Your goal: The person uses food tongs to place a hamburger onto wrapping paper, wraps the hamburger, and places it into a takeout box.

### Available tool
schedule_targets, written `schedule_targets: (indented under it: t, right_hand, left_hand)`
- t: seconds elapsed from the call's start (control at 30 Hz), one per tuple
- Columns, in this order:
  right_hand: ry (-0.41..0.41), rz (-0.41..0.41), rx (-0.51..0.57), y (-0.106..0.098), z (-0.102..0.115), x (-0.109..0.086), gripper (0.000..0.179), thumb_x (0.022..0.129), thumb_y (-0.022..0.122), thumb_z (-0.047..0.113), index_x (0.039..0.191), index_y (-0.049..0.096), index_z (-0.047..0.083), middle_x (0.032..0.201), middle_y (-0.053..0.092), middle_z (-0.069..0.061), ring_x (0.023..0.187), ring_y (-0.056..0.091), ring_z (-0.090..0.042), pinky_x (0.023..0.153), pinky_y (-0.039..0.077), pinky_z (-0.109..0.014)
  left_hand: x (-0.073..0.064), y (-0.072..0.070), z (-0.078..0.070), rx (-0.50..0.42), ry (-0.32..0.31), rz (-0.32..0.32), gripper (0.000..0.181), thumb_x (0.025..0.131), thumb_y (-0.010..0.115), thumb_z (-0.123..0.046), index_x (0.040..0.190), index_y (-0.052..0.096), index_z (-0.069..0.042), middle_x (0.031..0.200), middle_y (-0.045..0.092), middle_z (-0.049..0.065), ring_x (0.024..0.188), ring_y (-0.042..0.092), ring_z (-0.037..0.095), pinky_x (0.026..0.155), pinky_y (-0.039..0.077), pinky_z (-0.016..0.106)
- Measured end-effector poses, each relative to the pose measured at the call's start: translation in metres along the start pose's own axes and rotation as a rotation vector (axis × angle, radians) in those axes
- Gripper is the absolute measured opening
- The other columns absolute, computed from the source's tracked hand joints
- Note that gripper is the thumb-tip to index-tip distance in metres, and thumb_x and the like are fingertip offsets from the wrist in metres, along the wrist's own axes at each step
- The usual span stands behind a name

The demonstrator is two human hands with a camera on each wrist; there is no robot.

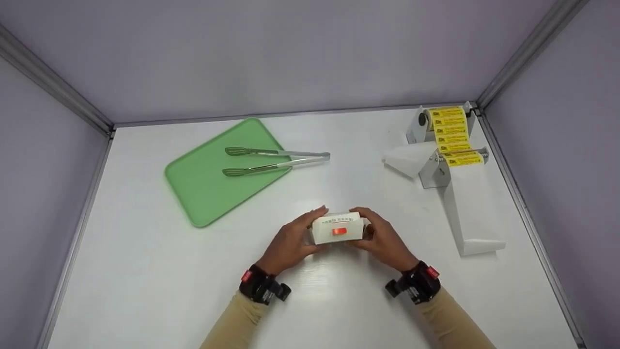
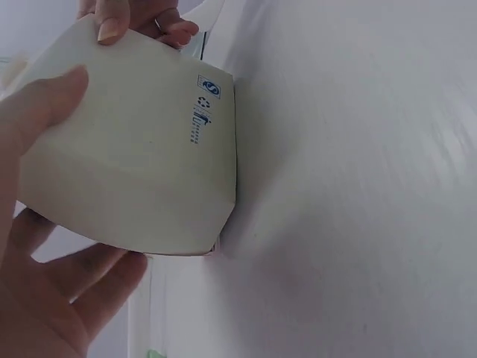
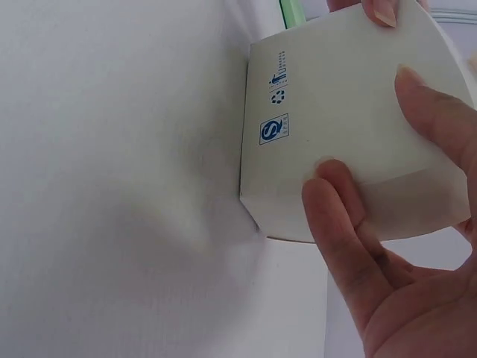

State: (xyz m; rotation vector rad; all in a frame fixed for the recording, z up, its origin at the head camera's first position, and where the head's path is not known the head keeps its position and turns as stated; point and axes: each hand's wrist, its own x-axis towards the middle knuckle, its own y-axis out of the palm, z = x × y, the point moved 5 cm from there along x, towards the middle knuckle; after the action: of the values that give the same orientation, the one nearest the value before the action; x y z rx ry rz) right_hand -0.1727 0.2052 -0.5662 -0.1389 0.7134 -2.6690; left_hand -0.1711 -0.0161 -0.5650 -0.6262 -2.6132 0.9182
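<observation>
A small white paper food box (image 1: 337, 229) with tapered sides stands at the table's near middle, between both hands. Its top carries printed lettering and a bright red-orange patch. In the left wrist view the near side of the box (image 2: 141, 134) shows small blue printed marks. My left hand (image 1: 290, 243) grips the left end, thumb on the near side and fingers round the far side. On the opposite end my right hand (image 1: 387, 244) holds the box the same way; the right wrist view shows its thumb and fingers against the box (image 3: 335, 112). The inside of the box is hidden.
Metal tongs (image 1: 302, 160) with green tips lie partly across a green tray (image 1: 203, 194) at the back left. At the back right stands a label dispenser (image 1: 433, 174) with a roll of yellow stickers (image 1: 450, 128), its white backing strip (image 1: 472, 208) trailing forward. Walls enclose the table's back and sides.
</observation>
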Motion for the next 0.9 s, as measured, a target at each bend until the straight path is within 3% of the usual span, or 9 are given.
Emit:
schedule_targets:
  t: [0.1,0.2,0.3,0.4,0.6,0.77,0.9]
  right_hand:
    - [0.019,0.029,-0.014,0.001,0.001,-0.001,0.074,0.084,0.083,0.019,0.147,0.046,0.01,0.131,0.062,-0.001,0.077,0.061,-0.016,0.069,0.052,-0.02]
    - [0.055,0.064,-0.009,0.002,0.001,-0.003,0.077,0.085,0.082,0.023,0.15,0.042,0.015,0.131,0.063,-0.004,0.078,0.066,-0.018,0.072,0.055,-0.021]
    - [0.088,0.084,0.011,0.005,0.001,-0.004,0.08,0.086,0.081,0.034,0.153,0.039,0.02,0.13,0.063,-0.006,0.081,0.068,-0.018,0.075,0.056,-0.023]
    - [0.095,0.072,0.03,0.007,0.001,-0.005,0.082,0.085,0.08,0.042,0.154,0.039,0.025,0.136,0.06,-0.006,0.091,0.068,-0.017,0.08,0.057,-0.024]
    - [0.049,0.023,0.028,0.012,0.002,-0.008,0.084,0.085,0.081,0.041,0.155,0.038,0.024,0.153,0.049,-0.006,0.124,0.059,-0.018,0.097,0.056,-0.031]
    - [0.011,0.003,-0.01,0.016,0.002,-0.013,0.087,0.082,0.084,0.036,0.153,0.038,0.019,0.157,0.045,-0.008,0.133,0.054,-0.022,0.101,0.055,-0.037]
    - [-0.043,-0.008,-0.062,0.018,0.003,-0.015,0.088,0.081,0.086,0.023,0.153,0.036,0.015,0.159,0.041,-0.011,0.129,0.058,-0.026,0.102,0.055,-0.042]
  left_hand:
    - [-0.004,-0.001,-0.001,0.105,-0.046,-0.003,0.089,0.087,0.077,-0.046,0.16,0.029,-0.029,0.154,0.052,0.001,0.126,0.062,0.017,0.102,0.055,0.038]
    - [-0.009,0.001,-0.001,0.108,-0.117,0.024,0.093,0.088,0.069,-0.06,0.162,0.02,-0.033,0.149,0.056,0.003,0.108,0.067,0.014,0.095,0.056,0.038]
    - [-0.012,0.004,-0.001,0.023,-0.174,0.051,0.089,0.091,0.062,-0.062,0.162,0.017,-0.034,0.153,0.05,0.006,0.11,0.064,0.014,0.099,0.053,0.04]
    - [-0.014,0.005,-0.002,-0.038,-0.192,0.058,0.083,0.094,0.058,-0.063,0.161,0.021,-0.03,0.163,0.037,0.008,0.126,0.059,0.018,0.108,0.049,0.044]
    - [-0.018,0.007,0.001,-0.064,-0.17,0.044,0.079,0.094,0.053,-0.066,0.159,0.029,-0.027,0.171,0.018,0.0,0.148,0.04,0.022,0.118,0.041,0.046]
    - [-0.023,0.008,0.001,-0.071,-0.108,0.016,0.074,0.093,0.061,-0.057,0.156,0.036,-0.028,0.172,0.015,0.0,0.146,0.044,0.021,0.116,0.043,0.043]
    - [-0.026,0.006,0.0,-0.04,-0.038,-0.019,0.07,0.091,0.07,-0.049,0.152,0.043,-0.026,0.171,0.018,0.004,0.143,0.048,0.024,0.113,0.047,0.04]
